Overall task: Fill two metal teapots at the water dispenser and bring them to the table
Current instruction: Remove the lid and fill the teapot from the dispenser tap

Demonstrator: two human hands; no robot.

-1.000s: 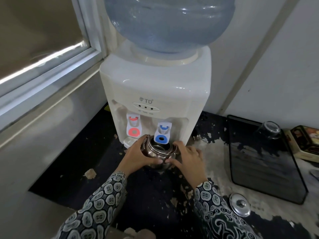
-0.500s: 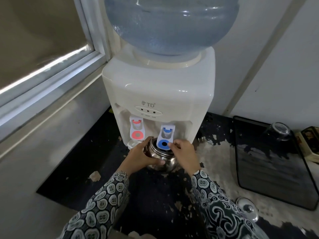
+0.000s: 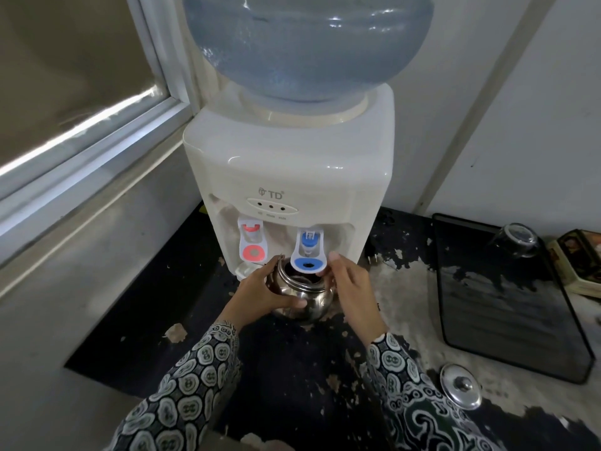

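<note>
A shiny metal teapot (image 3: 307, 297) without its lid stands on the dark counter right under the blue tap lever (image 3: 307, 253) of the white water dispenser (image 3: 289, 164). My left hand (image 3: 265, 289) grips the teapot's left side. My right hand (image 3: 349, 281) is at the pot's right, with its fingertips on the right edge of the blue lever. The red tap lever (image 3: 252, 242) is to the left, untouched. The teapot's round metal lid (image 3: 460, 389) lies on the counter at the lower right. A second teapot is not in view.
A big blue water bottle (image 3: 305, 43) tops the dispenser. A black tray (image 3: 507, 304) lies to the right with an upturned glass (image 3: 517, 239) at its back and a printed tin (image 3: 579, 262) beyond. A window frame (image 3: 97, 141) runs along the left wall.
My right hand left the teapot's side and rose to the blue lever, which now tilts out over the pot's mouth. The view has moved closer to the dispenser.
</note>
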